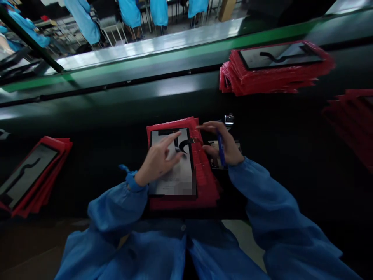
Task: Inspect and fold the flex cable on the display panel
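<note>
A flat screen panel [171, 181], grey-white with a black edge, lies on a stack of red bubble-wrap sleeves [205, 179] in front of me. A black ribbon cable [183, 144] curves across the panel's upper right part. My left hand [160, 157] is over the panel, index finger and thumb stretched apart near the cable, with nothing visible between them. To the right of the panel, my right hand [225, 146] holds a slim blue pen-like tool [221, 149] against its palm. Its index finger and thumb reach toward the stack's right edge.
More red sleeves with a panel on top lie at left [32, 175] and at back right [279, 72]. Another red stack [352, 120] stands at far right. A small shiny metal object [229, 120] sits beyond my right hand. People in blue sit behind the green-edged line.
</note>
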`<state>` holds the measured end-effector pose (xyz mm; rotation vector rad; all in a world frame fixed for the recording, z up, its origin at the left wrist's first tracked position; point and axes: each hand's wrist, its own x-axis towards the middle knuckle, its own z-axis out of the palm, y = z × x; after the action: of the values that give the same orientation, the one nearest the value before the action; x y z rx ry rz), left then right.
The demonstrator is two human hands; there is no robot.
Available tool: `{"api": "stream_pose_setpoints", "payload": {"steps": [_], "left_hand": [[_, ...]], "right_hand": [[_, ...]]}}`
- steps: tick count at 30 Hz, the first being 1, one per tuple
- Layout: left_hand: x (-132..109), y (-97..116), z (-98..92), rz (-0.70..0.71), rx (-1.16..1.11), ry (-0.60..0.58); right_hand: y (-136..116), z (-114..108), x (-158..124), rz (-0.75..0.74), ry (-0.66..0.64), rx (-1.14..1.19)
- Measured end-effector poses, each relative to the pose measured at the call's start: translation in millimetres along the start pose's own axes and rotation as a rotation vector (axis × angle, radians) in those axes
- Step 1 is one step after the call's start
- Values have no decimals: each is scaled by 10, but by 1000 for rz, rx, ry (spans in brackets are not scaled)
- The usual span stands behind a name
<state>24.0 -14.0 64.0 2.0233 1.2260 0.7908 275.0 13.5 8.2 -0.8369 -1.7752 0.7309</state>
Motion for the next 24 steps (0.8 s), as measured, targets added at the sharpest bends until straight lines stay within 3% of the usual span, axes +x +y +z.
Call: {"api": "stream_pose_setpoints", "payload": {"steps": [2, 5, 10, 17, 24], "left_hand": [[110, 27, 215, -40, -147, -87], [181, -18, 381, -85, -334, -86], [143, -27, 378, -182, -378, -50], [110, 6, 447, -213, -320, 9], [118, -31, 467, -227, -360, -35]], "right_hand": [[-7, 36, -11, 102, -121, 127], [-67, 91, -42, 189, -119, 198], [-186, 163, -64, 196, -129, 251], [-211, 216, -96, 171, -140, 60], [-229, 248, -119, 144, -168, 53]]}}
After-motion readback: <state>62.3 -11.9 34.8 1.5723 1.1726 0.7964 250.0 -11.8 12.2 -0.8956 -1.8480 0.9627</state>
